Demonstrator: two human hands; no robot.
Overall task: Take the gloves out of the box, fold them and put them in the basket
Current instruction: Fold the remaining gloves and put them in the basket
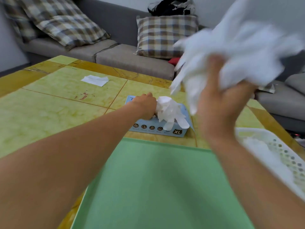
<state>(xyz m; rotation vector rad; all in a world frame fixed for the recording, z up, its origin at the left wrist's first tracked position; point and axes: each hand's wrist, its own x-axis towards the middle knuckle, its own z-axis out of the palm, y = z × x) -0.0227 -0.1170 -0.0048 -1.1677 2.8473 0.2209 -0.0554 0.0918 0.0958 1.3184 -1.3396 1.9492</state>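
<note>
A light blue glove box [149, 127] marked XL lies on the table beyond a green mat. White gloves [170, 111] bulge out of its top opening. My left hand [145, 105] rests on the box's left part, right beside those gloves; its fingers are hidden, so its hold is unclear. My right hand [221, 100] is raised above the table on the right and grips a blurred bunch of white gloves [231, 52]. A white perforated basket [280, 154] stands at the right edge with white gloves inside.
The green mat [158, 187] covers the near table. A white paper scrap [94, 80] lies far left on the yellow-green table [49, 103]. A grey sofa with plaid cushions [165, 35] runs behind the table.
</note>
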